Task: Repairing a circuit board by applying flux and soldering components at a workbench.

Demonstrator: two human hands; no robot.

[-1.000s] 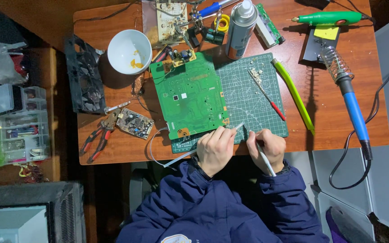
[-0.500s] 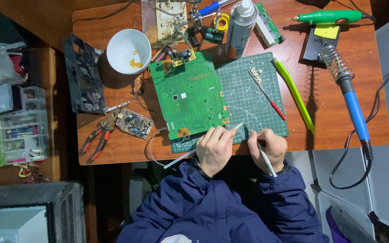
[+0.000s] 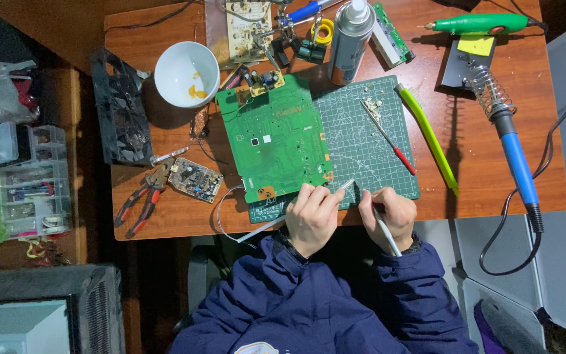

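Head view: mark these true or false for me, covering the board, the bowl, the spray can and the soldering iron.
1. The large green circuit board lies partly on the dark green cutting mat. True.
2. The white bowl is full of water. False: only a few orange bits lie in it.
3. The silver spray can lies on its side. False: it stands upright.
4. The blue-handled soldering iron lies to the right of the mat. True.

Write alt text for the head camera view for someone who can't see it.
Over a cutting mat on a wooden desk, the left hand holds a flat ribbon cable and the right hand a thin white tool, beside a green circuit board.
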